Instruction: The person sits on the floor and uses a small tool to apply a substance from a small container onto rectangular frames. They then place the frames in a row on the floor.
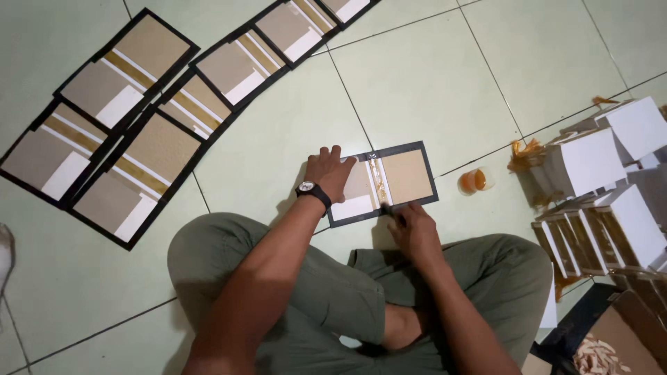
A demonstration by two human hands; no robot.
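Observation:
A black-edged cover board (406, 175) with tan panels and a white strip lies on the tiled floor in front of my crossed legs. My left hand (328, 171), with a wristwatch on the wrist, lies flat on the board's left part. My right hand (415, 229) is at the board's near edge, fingers closed on a small dark tool whose tip touches the glue-streaked centre strip (378, 182). Which tool it is cannot be made out.
Several similar finished boards (125, 118) lie spread in an arc at the upper left. A small cup of amber glue (474, 180) stands right of the board. Stacks of white paper blocks (611, 180) and a cardboard box (618, 340) fill the right side.

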